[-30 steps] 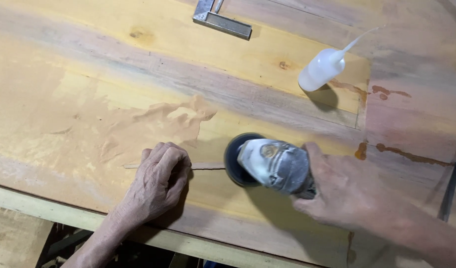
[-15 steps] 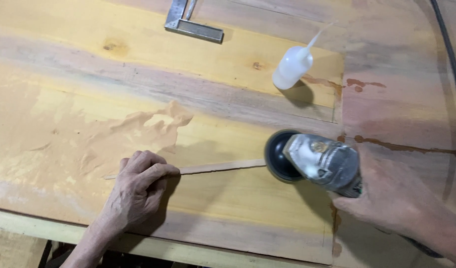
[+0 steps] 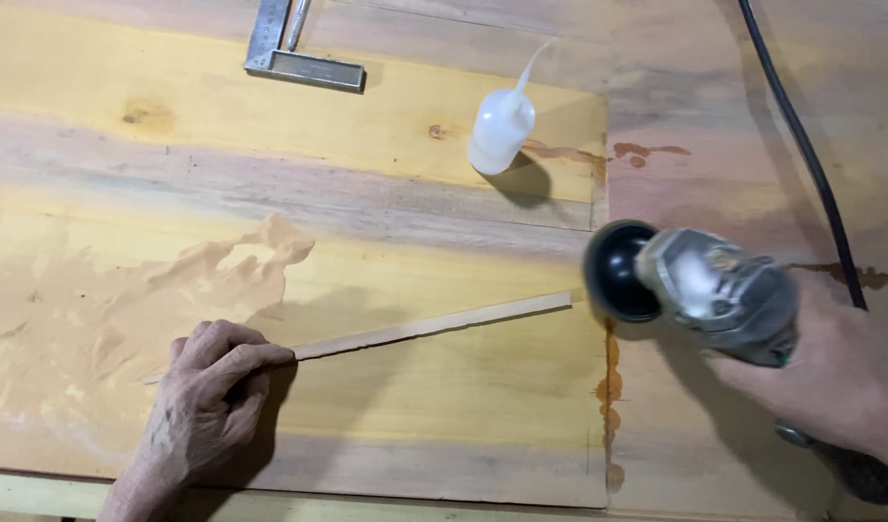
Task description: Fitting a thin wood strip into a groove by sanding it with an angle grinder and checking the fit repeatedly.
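Thin wood strip pinned flat; angle grinder held at its free end.

Left hand (image 3: 207,406) presses the thin wood strip (image 3: 434,325) onto the pine board (image 3: 367,155), anchoring its near-left end. Right hand (image 3: 835,382) grips the angle grinder (image 3: 700,280), disc facing the strip's tip. Strip's long axis runs left-near to right-far. Glue bottle (image 3: 500,130), metal square (image 3: 304,63) and black power cord (image 3: 802,145) lie farther off.

The left hand (image 3: 207,401) lay palm down at the lower left, knuckles up, its fingers curled and the forefinger stretched forward and pressed flat, the wrist running off the bottom edge. The right hand (image 3: 830,382) came in from the lower right, fingers wrapped tight in a firm grip.
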